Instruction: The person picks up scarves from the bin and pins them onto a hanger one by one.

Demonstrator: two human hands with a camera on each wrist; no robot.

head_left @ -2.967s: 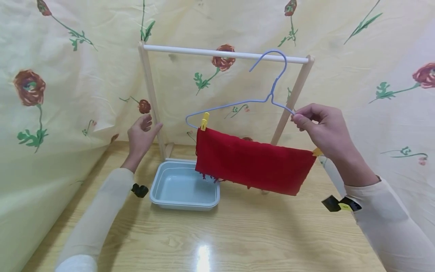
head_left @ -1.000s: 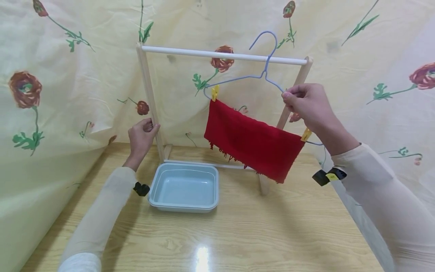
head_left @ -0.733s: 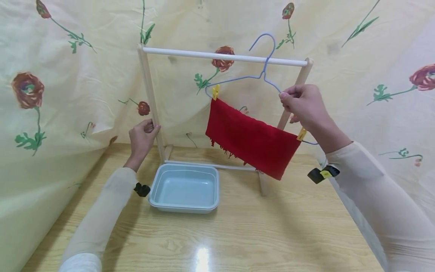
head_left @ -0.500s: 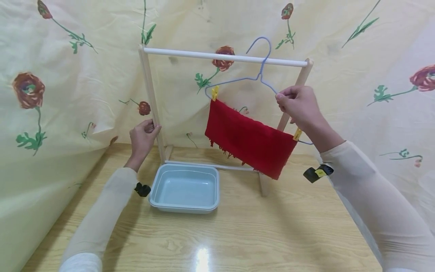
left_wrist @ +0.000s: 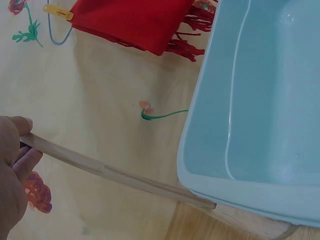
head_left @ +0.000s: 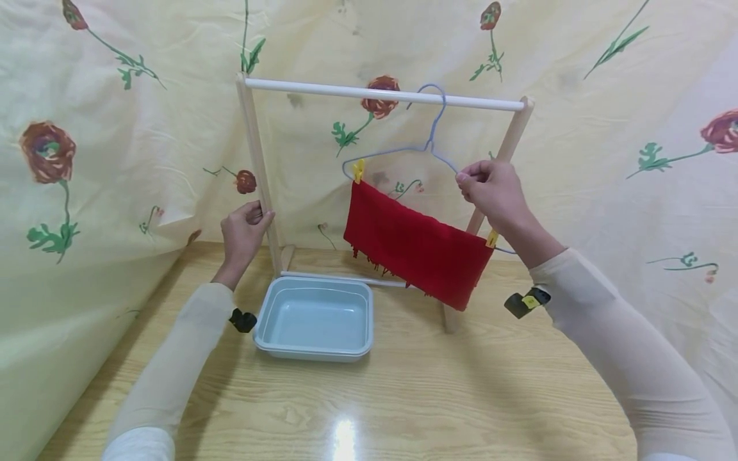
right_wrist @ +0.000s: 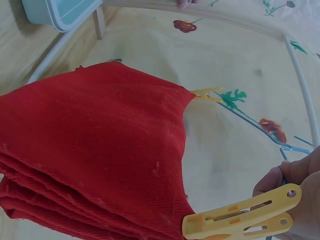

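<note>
My right hand (head_left: 496, 195) pinches the right shoulder of a blue clothes hanger (head_left: 398, 150). A folded red cloth (head_left: 415, 243) with fringe hangs from it at a slant. One yellow clothespin (head_left: 359, 171) clips the cloth's left corner, and another yellow clothespin (right_wrist: 240, 215) clips its right corner, close below my right hand. The hanger's hook overlaps the white top rod (head_left: 323, 89) of a small drying rack (head_left: 252, 141); whether its weight rests there I cannot tell. My left hand (head_left: 242, 237) grips the rack's left wooden post, thumb and fingers on opposite sides in the left wrist view.
A light blue basin (head_left: 314, 349) stands on the wooden table (head_left: 403, 397) at the rack's left foot. Floral fabric (head_left: 634, 83) encloses the back and sides. The rack's lower bar (head_left: 380, 282) runs behind the basin and cloth.
My left hand has closed on the rack's post since three seconds ago. The hanger with the cloth first rose above the rod, then shifted left and came down, its hook now at rod height.
</note>
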